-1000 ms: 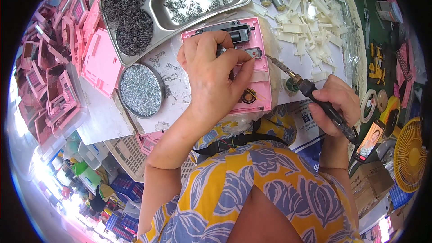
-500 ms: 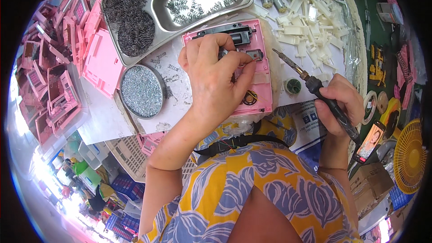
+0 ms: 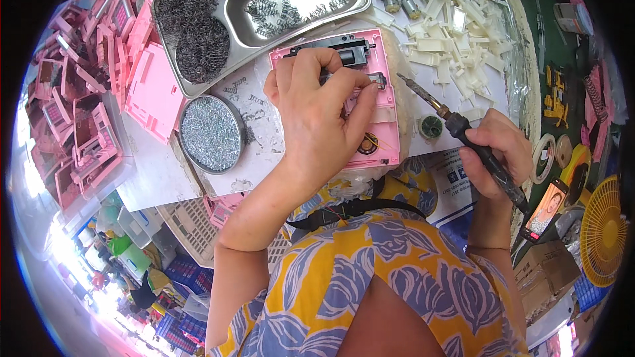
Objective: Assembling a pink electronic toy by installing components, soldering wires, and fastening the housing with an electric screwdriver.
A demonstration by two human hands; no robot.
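Observation:
A pink plastic casing lies in front of me with its inner side up. It holds a black mechanism near its far edge and a small round speaker-like part with yellow wire near its close edge. Over the casing my left hand pinches with thumb and index finger beside a small motor-like metal part; what the fingertips grip is hidden. My right hand grasps a soldering iron by its black handle. The iron's tip points at the casing's right edge, apart from it.
A steel tray of springs stands at the far left, and a round tin of tiny metal pieces nearer. Pink shells pile up further left. White plastic parts, a small green-filled pot, a phone and a yellow fan are right.
The soldering iron's tip has shifted very slightly left, toward the casing. My left thumb and index finger have moved a little over the small metal part, covering more of it.

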